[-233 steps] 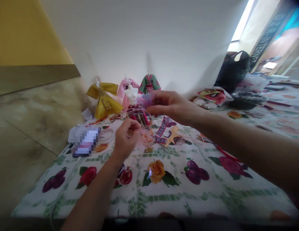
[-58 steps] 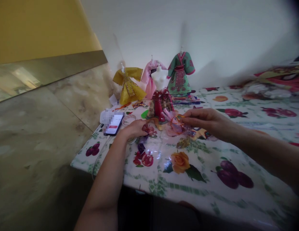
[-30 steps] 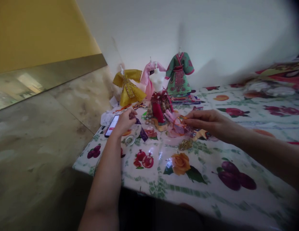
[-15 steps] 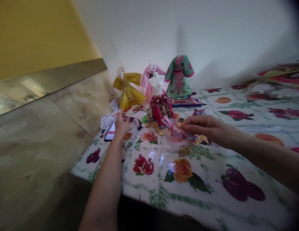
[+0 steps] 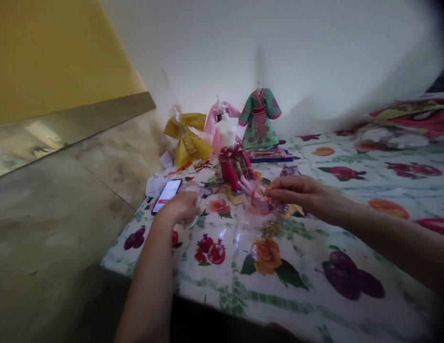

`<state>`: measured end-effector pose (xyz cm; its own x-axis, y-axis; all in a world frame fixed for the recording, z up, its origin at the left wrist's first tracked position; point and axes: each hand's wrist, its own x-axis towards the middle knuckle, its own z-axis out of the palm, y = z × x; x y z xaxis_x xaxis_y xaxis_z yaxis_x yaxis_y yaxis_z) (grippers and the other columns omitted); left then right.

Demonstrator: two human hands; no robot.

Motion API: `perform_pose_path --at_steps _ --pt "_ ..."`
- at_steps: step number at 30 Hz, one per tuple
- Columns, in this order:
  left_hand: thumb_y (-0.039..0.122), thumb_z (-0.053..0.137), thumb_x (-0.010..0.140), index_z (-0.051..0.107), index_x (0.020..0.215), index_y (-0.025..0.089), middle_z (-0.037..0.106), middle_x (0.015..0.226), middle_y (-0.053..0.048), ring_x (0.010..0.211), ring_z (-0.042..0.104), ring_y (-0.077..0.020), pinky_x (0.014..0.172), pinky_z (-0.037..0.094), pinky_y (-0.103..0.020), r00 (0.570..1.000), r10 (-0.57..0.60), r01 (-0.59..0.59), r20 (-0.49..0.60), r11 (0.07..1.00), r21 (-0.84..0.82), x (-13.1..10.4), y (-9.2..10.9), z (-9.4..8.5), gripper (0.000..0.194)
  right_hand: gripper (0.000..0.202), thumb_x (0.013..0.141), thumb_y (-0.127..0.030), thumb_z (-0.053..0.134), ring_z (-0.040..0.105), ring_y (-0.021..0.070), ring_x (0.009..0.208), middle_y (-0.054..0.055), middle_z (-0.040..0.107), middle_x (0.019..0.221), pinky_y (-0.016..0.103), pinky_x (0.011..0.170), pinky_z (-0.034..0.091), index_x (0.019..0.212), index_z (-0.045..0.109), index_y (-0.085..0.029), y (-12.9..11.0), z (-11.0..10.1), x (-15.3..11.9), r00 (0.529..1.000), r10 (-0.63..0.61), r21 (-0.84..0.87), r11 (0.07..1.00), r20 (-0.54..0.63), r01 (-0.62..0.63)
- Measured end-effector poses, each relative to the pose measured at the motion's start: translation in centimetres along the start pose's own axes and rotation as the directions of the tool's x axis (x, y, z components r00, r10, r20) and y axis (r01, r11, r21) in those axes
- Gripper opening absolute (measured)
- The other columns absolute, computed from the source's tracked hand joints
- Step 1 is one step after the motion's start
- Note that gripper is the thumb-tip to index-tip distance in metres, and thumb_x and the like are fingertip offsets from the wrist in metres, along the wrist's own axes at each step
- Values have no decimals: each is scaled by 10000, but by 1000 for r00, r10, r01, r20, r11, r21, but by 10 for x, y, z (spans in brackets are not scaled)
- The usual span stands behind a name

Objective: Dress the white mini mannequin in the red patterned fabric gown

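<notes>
My left hand [image 5: 184,206] reaches down beside the phone, its fingers curled by small round clear containers [image 5: 190,186]. Its fingertips are partly hidden, so what they hold cannot be made out. With thumb and fingers pinched, my right hand [image 5: 291,190] grips a clear plastic bag [image 5: 255,202] that has pink strips and orange ribbon in it. Gold-coloured bits [image 5: 272,229] show at the bag's lower part. Just behind the bag stands a small white dress form [image 5: 227,129] with a bare torso and a dark red patterned skirt [image 5: 229,166].
Behind stand miniature outfits: a yellow dress [image 5: 188,138], a pink garment [image 5: 216,126] and a green robe [image 5: 259,121] above folded cloth. A phone [image 5: 167,195] lies at the left. Piled fabrics [image 5: 404,124] sit at the far right on the fruit-patterned tablecloth [image 5: 222,238].
My left hand has come back from near the yellow dress, down toward the small round containers. My right hand keeps its pinch on the bag. The whole view has shifted slightly.
</notes>
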<state>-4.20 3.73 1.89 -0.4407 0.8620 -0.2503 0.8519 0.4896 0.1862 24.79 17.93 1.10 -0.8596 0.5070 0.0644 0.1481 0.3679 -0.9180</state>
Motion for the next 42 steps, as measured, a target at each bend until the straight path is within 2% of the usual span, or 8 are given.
perform_pose_path --at_steps 5,21,25,27,30,33,37,42 --pt "184 632 644 578 804 193 653 624 -5 481 620 -175 471 445 -250 985 -2 -4 171 999 35 11 -7 10 169 363 880 -572 573 453 142 662 -1 521 740 272 591 356 790 621 -224 5 -2 0 999 -34 29 999 7 34" --pt "137 574 743 615 797 167 655 873 -96 862 612 -244 725 447 -325 976 164 -153 -144 985 82 20 3 9 74 345 866 -533 623 446 125 665 -11 510 734 270 622 355 769 620 -202 12 4 4 999 -49 183 982 0 48" --pt "340 616 854 658 951 205 691 945 -28 875 637 -172 769 486 -268 919 392 -394 -41 911 -123 0 25 -1 171 363 852 -564 624 459 136 643 0 530 711 278 592 360 782 651 -209 11 7 3 1000 -19 174 985 -6 20" --pt "360 741 771 616 1129 203 683 1068 -52 964 638 -184 828 499 -286 794 605 -514 66 725 -459 -11 36 -3 410 378 853 -587 609 482 151 651 16 561 724 287 591 377 803 671 -218 10 9 2 1000 -15 163 987 -8 16" --pt "364 771 757 597 1169 205 638 1166 -80 1040 612 -192 874 492 -306 714 699 -519 -22 509 -687 -21 50 -1 475 377 880 -592 571 533 173 700 36 615 779 292 611 406 859 701 -239 6 13 0 997 -76 90 993 14 74" --pt "408 721 815 626 1135 197 653 1020 -57 893 619 -153 769 487 -261 738 654 -518 -162 396 -758 -24 62 5 395 372 902 -576 555 561 168 703 30 641 777 284 624 423 875 716 -241 0 17 -2 984 -177 -17 984 24 178" --pt "406 674 853 690 936 165 633 792 -12 660 556 -94 620 431 -219 765 563 -568 -315 356 -742 -27 72 12 255 386 914 -578 535 632 199 781 39 698 844 306 692 482 899 727 -244 -6 19 -5 978 -210 -68 975 2 210" --pt "335 649 861 708 866 178 664 790 -23 690 588 -111 637 451 -228 744 418 -666 -521 406 -626 -32 68 1 168 394 910 -573 552 638 278 1035 56 704 1114 371 842 517 1138 689 -283 2 15 -5 986 -151 -59 987 -76 147"
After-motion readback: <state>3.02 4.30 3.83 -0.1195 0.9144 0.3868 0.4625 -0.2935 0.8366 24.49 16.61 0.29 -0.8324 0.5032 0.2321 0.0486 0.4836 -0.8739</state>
